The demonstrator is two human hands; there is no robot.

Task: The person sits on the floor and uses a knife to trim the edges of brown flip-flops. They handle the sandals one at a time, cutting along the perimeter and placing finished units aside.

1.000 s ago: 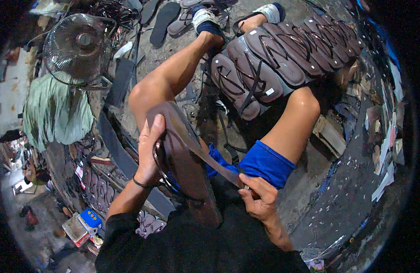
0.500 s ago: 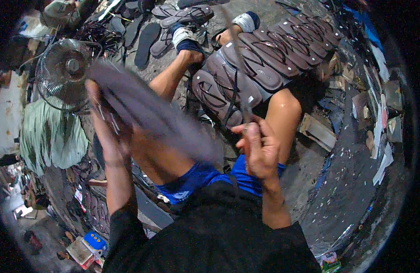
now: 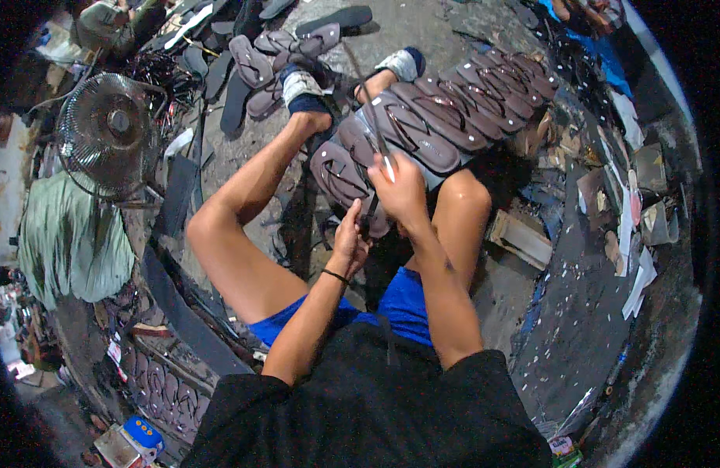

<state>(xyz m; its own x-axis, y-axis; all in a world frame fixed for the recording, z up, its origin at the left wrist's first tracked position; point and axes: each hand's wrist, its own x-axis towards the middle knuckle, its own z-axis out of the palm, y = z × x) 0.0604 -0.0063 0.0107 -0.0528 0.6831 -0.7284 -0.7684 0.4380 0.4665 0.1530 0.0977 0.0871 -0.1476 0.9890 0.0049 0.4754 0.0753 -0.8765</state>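
Observation:
My right hand point(image 3: 399, 187) is closed around a long, thin metal rod-like tool point(image 3: 365, 97), which points up and away over the sandals. Just below and to the left, my left hand point(image 3: 350, 246) is pinched on a narrow black strap point(image 3: 370, 212); its far end is lost behind the right hand. Both hands are in front of the near end of a row of brown flip-flops point(image 3: 426, 148), over my lap. The closest flip-flop point(image 3: 336, 173) lies right beyond the left hand, its dark thong straps uppermost.
Loose flip-flops point(image 3: 252, 62) and dark soles point(image 3: 235, 104) lie by my feet. A fan point(image 3: 110, 134) stands at the left above a green cloth point(image 3: 75, 238). A wooden block point(image 3: 521, 238) and scraps lie right of my knee. More sandals point(image 3: 166, 394) sit at the lower left.
The large flat sole-like piece swinging blurred in my left hand is no longer there. That hand has come right to the middle. My right hand has moved up and left with the rod-like tool.

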